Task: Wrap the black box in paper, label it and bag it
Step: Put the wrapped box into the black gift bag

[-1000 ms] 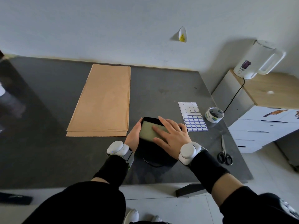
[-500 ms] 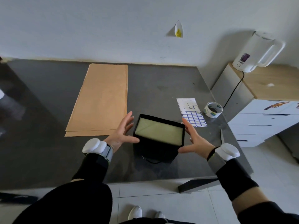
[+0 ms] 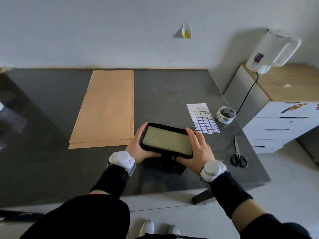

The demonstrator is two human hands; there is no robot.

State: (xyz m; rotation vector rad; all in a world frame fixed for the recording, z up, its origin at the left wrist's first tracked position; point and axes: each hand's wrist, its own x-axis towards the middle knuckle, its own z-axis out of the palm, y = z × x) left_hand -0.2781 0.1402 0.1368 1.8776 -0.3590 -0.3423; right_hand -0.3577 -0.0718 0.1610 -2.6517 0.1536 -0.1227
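The left hand [image 3: 138, 150] and right hand [image 3: 199, 153] grip the black box [image 3: 167, 141] by its ends, fingers wrapped round. Under the thumbs, a dark mass [image 3: 170, 167] is unidentifiable.

A white kettle [image 3: 271, 52] stands at the back corner of a wooden cupboard [image 3: 293, 83], right of the table [image 3: 51, 169]. Its black cord [image 3: 248, 95] hangs down the side. A small paper scrap [image 3: 186, 31] sticks on the wall.

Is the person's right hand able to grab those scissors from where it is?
Probably, once it lets go: the right hand grips the black box. The scissors lie on the table to its right, with nothing between.
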